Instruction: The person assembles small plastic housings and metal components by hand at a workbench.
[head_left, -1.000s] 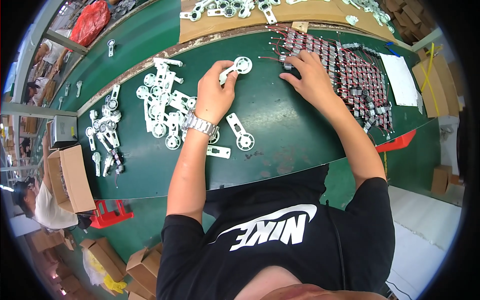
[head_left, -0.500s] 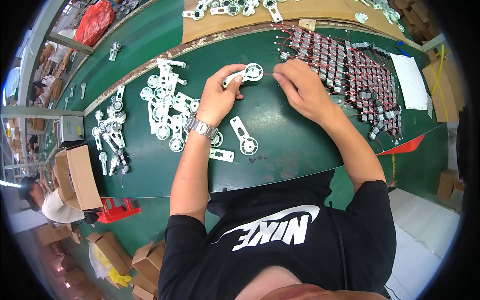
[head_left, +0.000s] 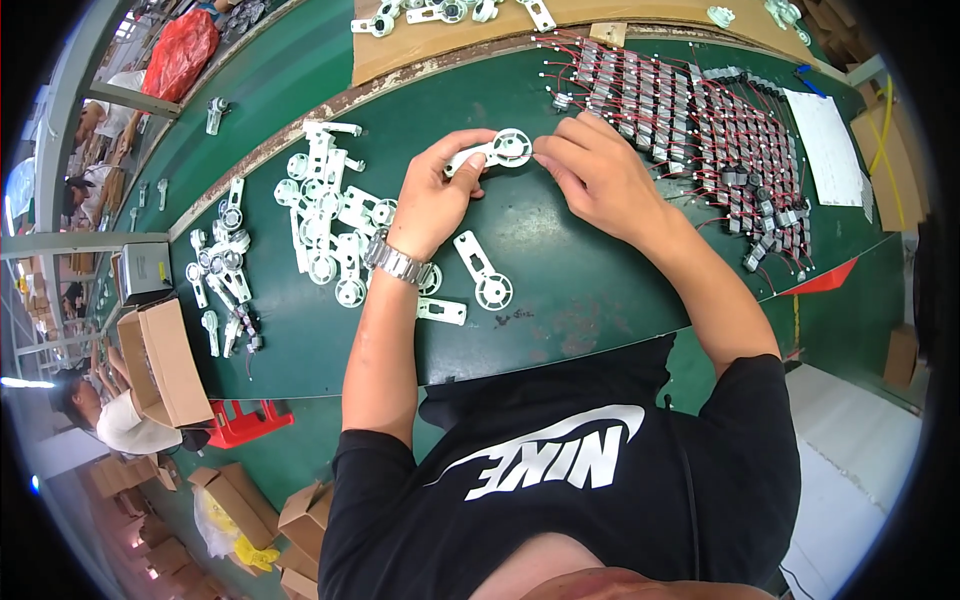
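My left hand [head_left: 438,198] is closed on a white plastic housing [head_left: 491,152], a flat arm with a round spoked ring at its right end. The ring points toward my right hand [head_left: 608,182], whose fingertips are pinched together at its edge. A thin wire runs between the ring and those fingertips, mostly hidden by them now. Below my hands, a similar white housing [head_left: 477,258] lies alone on the green table. Left of my left forearm is a loose pile of such white housings [head_left: 325,205].
Rows of small silver motors with red wires [head_left: 650,105] cover the table's right side, beside a white paper sheet [head_left: 822,145]. A smaller group of white parts [head_left: 228,255] lies far left, near an open cardboard box [head_left: 165,360]. Another person [head_left: 130,420] sits beyond it.
My right hand has moved slightly left, closing the gap to the ring, so less of the wire shows. The left hand keeps its hold on the housing.
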